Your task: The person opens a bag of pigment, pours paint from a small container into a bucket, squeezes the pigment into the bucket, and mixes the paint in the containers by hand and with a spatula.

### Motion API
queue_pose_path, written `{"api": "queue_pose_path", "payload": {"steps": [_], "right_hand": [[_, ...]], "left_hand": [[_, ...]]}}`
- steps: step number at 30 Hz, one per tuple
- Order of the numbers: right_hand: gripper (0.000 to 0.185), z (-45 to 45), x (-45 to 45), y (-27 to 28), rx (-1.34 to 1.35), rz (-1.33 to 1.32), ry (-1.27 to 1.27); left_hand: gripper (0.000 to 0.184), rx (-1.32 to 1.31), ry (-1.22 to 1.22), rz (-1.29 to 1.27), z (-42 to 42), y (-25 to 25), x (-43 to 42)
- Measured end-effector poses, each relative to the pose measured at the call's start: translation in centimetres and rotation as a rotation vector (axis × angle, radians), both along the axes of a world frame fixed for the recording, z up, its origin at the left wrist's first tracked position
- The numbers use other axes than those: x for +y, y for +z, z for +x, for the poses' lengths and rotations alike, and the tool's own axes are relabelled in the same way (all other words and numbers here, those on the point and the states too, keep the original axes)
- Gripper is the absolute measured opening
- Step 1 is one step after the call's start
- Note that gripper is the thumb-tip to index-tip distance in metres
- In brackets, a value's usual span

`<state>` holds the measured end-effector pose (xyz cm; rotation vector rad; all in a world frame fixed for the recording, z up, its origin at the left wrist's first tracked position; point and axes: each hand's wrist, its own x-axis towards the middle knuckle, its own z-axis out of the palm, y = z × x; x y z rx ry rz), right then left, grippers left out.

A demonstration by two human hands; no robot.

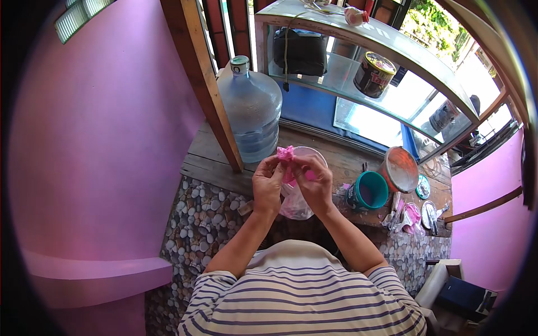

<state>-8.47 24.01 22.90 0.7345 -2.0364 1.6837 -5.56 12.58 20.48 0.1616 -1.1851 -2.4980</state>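
The place looked like a home room being painted: glossy pink walls at left and right, a teal plastic paint-smeared bucket and an orange-rimmed basin right of centre.

- My left hand and right hand hid part of the pink material, so I could not tell its full form.
- They also covered much of the pale tub behind.
- A wooden post hid the lower left of the water bottle.
- The small print on the dark can was unreadable.
- My striped shirt ran off the bottom edge.
- Glare blurred the view outside, upper right.
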Motion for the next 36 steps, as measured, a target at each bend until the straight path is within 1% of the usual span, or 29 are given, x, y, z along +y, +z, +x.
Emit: {"api": "queue_pose_path", "payload": {"steps": [3, 5, 7, 8, 9, 10, 12, 16, 17, 19, 20, 22, 23, 25, 28, 30, 32, 34, 36], "right_hand": [[0.023, -0.3, 0.4, 0.1, -0.063, 0.014, 0.007], [0.025, -0.7, 0.5, 0.3, -0.044, -0.003, -0.036], [0.025, -0.4, 0.6, 0.7, -0.086, 0.055, -0.027], [0.026, -0.1, 0.5, 0.2, -0.109, 0.020, 0.039], [0.026, 0.1, 0.3, 0.2, -0.108, 0.021, 0.035], [0.026, 0.2, 0.1, 0.3, -0.080, 0.018, 0.008], [0.024, 0.0, 0.1, 1.1, -0.031, 0.032, -0.068], [0.020, -0.8, 0.6, 0.6, -0.065, 0.058, -0.110], [0.020, -0.8, 0.4, 0.6, -0.066, 0.058, -0.114], [0.016, -0.7, 0.0, 0.6, -0.264, -0.190, -0.062], [0.016, -0.8, 0.3, 0.4, -0.266, -0.190, -0.064], [0.016, -1.3, 0.9, -0.3, -0.165, -0.006, 0.007], [0.016, -1.3, 1.0, -0.5, -0.167, -0.007, 0.004], [0.016, -1.3, 1.2, -0.7, -0.313, -0.016, 0.023], [0.014, -1.2, 1.0, -0.1, -0.360, -0.065, -0.040], [0.014, -1.6, 1.2, -0.9, -0.318, -0.056, -0.046], [0.014, -1.6, 1.3, -0.5, -0.275, -0.048, -0.055], [0.013, -1.4, 1.3, 0.3, -0.126, -0.052, -0.084], [0.014, -0.9, 1.2, 0.7, -0.121, -0.031, -0.113]], "left_hand": [[0.017, -0.011, -0.040, -0.030, 0.0, 0.6, -0.1], [0.018, -0.022, -0.075, -0.037, 0.1, 0.7, 0.0], [0.021, -0.042, -0.091, -0.092, -0.2, 0.7, -0.1], [0.021, -0.042, -0.094, -0.092, -0.2, 0.8, -0.1], [0.022, -0.039, -0.086, -0.144, -0.2, 1.1, -0.2], [0.023, -0.034, -0.077, -0.195, -0.3, 1.5, -0.2], [0.023, -0.029, -0.103, -0.211, -0.3, 1.9, -0.1], [0.023, -0.024, -0.146, -0.290, -0.8, 1.5, -0.3], [0.023, -0.024, -0.150, -0.291, -0.9, 1.6, -0.4], [0.020, -0.004, -0.204, -0.157, -1.0, 1.8, -0.5], [0.020, -0.007, -0.206, -0.157, -1.1, 1.8, -0.5], [0.017, -0.009, -0.196, -0.125, -1.3, 1.7, -0.6], [0.017, -0.010, -0.198, -0.126, -1.3, 1.6, -0.7], [0.018, -0.039, -0.189, -0.115, -1.5, 1.1, -0.8], [0.017, -0.017, -0.134, -0.142, -2.0, 1.0, -1.0], [0.018, -0.029, -0.148, -0.131, -1.9, 1.5, -0.9], [0.018, -0.039, -0.167, -0.121, -1.7, 2.0, -0.5], [0.021, -0.022, -0.170, -0.137, -1.4, 2.3, -0.2], [0.020, -0.016, -0.175, -0.172, -1.1, 2.1, 0.2]]}}
